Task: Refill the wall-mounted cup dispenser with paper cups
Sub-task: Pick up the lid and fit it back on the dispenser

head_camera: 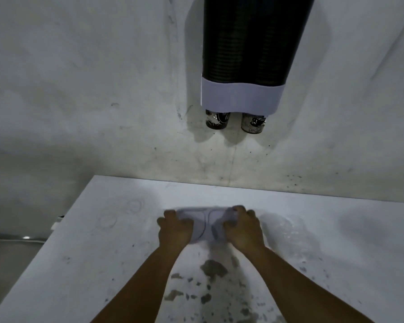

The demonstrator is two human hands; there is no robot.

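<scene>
While both hands grip a blurred white piece on the tabletop (pixel 107 252), left hand (pixel 175 229) on its left end, right hand (pixel 241 230) on its right, the dispenser (pixel 240 94) hangs straight ahead and above, long axis vertical, printed cups (pixel 217 120) poking out below. No writing is legible.

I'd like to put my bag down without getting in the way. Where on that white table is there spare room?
Bare tabletop lies left of the left hand, out to the table's left edge, and along the back strip by the wall under the cup dispenser. It is crowded in the middle, where both hands, the right hand included, hold a white lid-like piece.
</scene>
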